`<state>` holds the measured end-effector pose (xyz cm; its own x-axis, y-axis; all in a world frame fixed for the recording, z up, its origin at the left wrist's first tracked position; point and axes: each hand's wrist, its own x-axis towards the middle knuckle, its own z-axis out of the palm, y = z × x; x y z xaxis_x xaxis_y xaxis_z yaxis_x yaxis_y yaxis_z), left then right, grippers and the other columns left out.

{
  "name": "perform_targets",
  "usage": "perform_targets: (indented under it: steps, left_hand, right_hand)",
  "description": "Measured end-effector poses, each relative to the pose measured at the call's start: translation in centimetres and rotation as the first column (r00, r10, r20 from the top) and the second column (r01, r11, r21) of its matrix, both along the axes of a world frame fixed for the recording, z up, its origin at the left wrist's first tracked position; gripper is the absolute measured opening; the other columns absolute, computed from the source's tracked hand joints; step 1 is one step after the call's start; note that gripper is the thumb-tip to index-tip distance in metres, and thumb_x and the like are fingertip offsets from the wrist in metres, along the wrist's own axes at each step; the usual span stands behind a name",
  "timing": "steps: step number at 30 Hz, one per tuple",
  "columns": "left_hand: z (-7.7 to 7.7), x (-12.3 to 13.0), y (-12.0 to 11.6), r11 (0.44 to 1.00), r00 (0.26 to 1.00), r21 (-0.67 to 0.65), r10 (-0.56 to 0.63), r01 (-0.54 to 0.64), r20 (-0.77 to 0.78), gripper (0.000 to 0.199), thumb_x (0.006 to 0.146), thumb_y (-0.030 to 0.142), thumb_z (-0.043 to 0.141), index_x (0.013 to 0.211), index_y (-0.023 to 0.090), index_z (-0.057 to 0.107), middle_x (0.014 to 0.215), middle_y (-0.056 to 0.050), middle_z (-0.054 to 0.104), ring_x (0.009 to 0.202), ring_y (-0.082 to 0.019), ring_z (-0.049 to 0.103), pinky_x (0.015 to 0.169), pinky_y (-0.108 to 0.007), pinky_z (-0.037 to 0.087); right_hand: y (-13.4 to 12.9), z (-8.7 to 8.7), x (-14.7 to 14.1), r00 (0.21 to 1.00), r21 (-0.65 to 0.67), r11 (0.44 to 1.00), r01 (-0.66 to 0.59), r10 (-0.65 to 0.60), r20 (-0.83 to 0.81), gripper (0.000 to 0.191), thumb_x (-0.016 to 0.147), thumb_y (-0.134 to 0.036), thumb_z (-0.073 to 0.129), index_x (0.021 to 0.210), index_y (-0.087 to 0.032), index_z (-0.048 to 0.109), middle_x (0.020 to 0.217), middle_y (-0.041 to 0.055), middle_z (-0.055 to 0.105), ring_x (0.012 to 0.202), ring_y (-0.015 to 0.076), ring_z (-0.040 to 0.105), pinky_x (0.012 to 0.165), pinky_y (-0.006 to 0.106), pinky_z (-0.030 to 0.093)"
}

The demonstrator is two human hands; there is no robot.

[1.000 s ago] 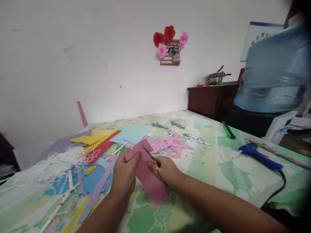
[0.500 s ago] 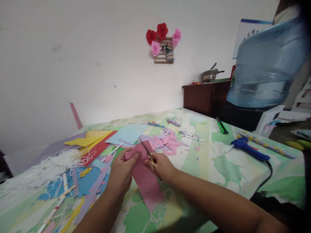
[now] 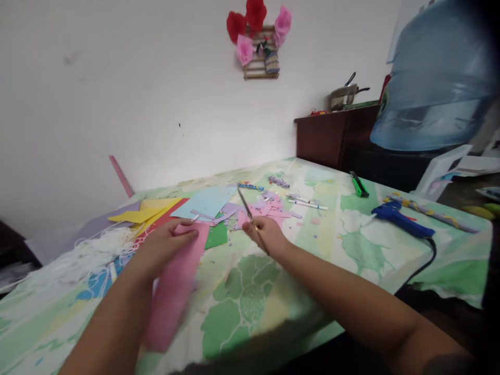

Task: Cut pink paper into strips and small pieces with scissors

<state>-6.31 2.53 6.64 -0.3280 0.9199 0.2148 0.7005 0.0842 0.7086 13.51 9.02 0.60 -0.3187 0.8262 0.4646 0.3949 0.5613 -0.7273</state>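
Note:
My left hand (image 3: 166,245) is over a pink paper strip (image 3: 177,281), its thumb and index finger stretched out and slightly apart on the paper's upper side. The strip's lower end is blurred. In my right hand (image 3: 269,237) is a pair of scissors (image 3: 245,202) with gold-coloured handles, blades pointing up and away. The scissors are apart from the strip. Just beyond them lies a heap of pink and purple paper scraps (image 3: 269,208). A green paper piece (image 3: 216,236) rests between my hands.
White string (image 3: 86,252) is heaped on the left near yellow (image 3: 140,213) and light-blue sheets (image 3: 205,202). At right lie a blue glue gun (image 3: 404,220), a green utility knife (image 3: 359,185) and a wrapped stick (image 3: 433,212). A water bottle (image 3: 433,83) stands beyond the table.
My left hand and the pink strip have moved left, away from the scissors. The left thumb no longer pinches the strip's top. The green piece has come into view. The camera has tilted down.

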Motion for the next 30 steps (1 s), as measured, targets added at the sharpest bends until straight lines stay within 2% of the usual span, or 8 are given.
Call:
perform_targets:
  steps: [3, 6, 11, 14, 18, 23, 26, 30]
  left_hand:
    - [-0.5, -2.2, 1.2, 0.909, 0.909, -0.411, -0.232, 0.076, -0.346, 0.03, 0.057, 0.037, 0.048, 0.081, 0.024, 0.059, 0.081, 0.0, 0.061, 0.077, -0.021, 0.054, 0.061, -0.028, 0.04]
    - [-1.6, -2.5, 2.1, 0.837, 0.858, -0.542, -0.331, 0.075, -0.393, 0.039, 0.053, 0.041, 0.05, 0.085, 0.019, 0.059, 0.084, -0.006, 0.061, 0.077, -0.023, 0.054, 0.065, -0.029, 0.039]
    - [-2.4, 1.4, 1.6, 0.922, 0.707, -0.385, -0.304, 0.049, -0.638, 0.052, 0.061, 0.049, 0.039, 0.103, 0.021, 0.049, 0.108, -0.007, 0.051, 0.094, -0.026, 0.046, 0.075, -0.033, 0.033]
    - [-3.1, 4.4, 1.0, 0.865, 0.644, -0.437, -0.484, 0.248, -0.592, 0.045, 0.061, 0.051, 0.04, 0.091, 0.022, 0.057, 0.095, -0.007, 0.057, 0.086, -0.025, 0.049, 0.07, -0.03, 0.032]
    - [-4.6, 6.0, 0.9, 0.791, 0.59, -0.518, -0.598, 0.327, -0.542, 0.033, 0.06, 0.047, 0.044, 0.065, 0.019, 0.061, 0.073, -0.008, 0.059, 0.064, -0.021, 0.051, 0.054, -0.026, 0.031]
    - [-4.8, 5.9, 1.6, 0.79, 0.65, -0.501, -0.593, 0.354, -0.476, 0.027, 0.062, 0.043, 0.043, 0.054, 0.02, 0.055, 0.06, -0.004, 0.056, 0.052, -0.016, 0.047, 0.048, -0.024, 0.026]
    - [-4.0, 5.9, 2.0, 0.842, 0.763, -0.42, -0.507, 0.34, -0.4, 0.022, 0.059, 0.04, 0.047, 0.05, 0.02, 0.052, 0.052, -0.001, 0.054, 0.047, -0.014, 0.045, 0.047, -0.023, 0.026]
    - [-3.2, 6.0, 2.5, 0.871, 0.906, -0.251, -0.418, 0.422, 0.075, 0.012, 0.058, 0.031, 0.051, 0.059, 0.019, 0.054, 0.053, -0.001, 0.057, 0.051, -0.015, 0.052, 0.05, -0.025, 0.035]
  right_hand:
    - [1.2, 0.1, 0.9, 0.999, -0.102, 0.994, 0.03, -0.028, 0.017, 0.051, 0.067, -0.063, 0.023, 0.053, -0.017, 0.039, 0.046, -0.0028, 0.037, 0.043, 0.0077, 0.035, 0.041, 0.019, 0.024]
    - [2.3, -0.1, 1.5, 0.986, -0.078, 0.993, 0.083, -0.07, 0.149, 0.054, 0.064, -0.066, 0.023, 0.052, -0.016, 0.041, 0.047, -0.0015, 0.04, 0.044, 0.0089, 0.037, 0.042, 0.02, 0.024]
    - [3.4, -0.9, 1.8, 0.916, -0.053, 0.988, 0.146, -0.115, 0.384, 0.059, 0.062, -0.069, 0.023, 0.056, -0.017, 0.048, 0.052, 0.0021, 0.046, 0.048, 0.0118, 0.041, 0.044, 0.021, 0.025]
    - [3.9, -1.3, 1.7, 0.892, -0.058, 0.989, 0.133, -0.094, 0.442, 0.06, 0.062, -0.069, 0.022, 0.058, -0.016, 0.05, 0.054, 0.0032, 0.047, 0.05, 0.0122, 0.042, 0.045, 0.022, 0.026]
    - [4.0, -1.4, 1.7, 0.892, -0.046, 0.991, 0.127, -0.093, 0.443, 0.063, 0.063, -0.069, 0.019, 0.059, -0.015, 0.05, 0.055, 0.0035, 0.047, 0.051, 0.0119, 0.042, 0.046, 0.022, 0.026]
    - [4.0, -1.4, 1.7, 0.894, -0.043, 0.992, 0.115, -0.084, 0.439, 0.057, 0.063, -0.067, 0.025, 0.058, -0.015, 0.05, 0.054, 0.0016, 0.045, 0.05, 0.0109, 0.041, 0.046, 0.022, 0.025]
    - [3.8, -1.4, 1.5, 0.908, -0.044, 0.996, 0.082, -0.057, 0.416, 0.056, 0.063, -0.066, 0.028, 0.057, -0.015, 0.049, 0.052, 0.0007, 0.044, 0.05, 0.0104, 0.04, 0.045, 0.021, 0.025]
    - [3.3, -1.3, 1.5, 0.955, -0.128, 0.989, -0.073, 0.107, 0.277, 0.054, 0.068, -0.062, 0.024, 0.063, -0.015, 0.049, 0.055, -0.0005, 0.046, 0.05, 0.0086, 0.04, 0.045, 0.019, 0.026]
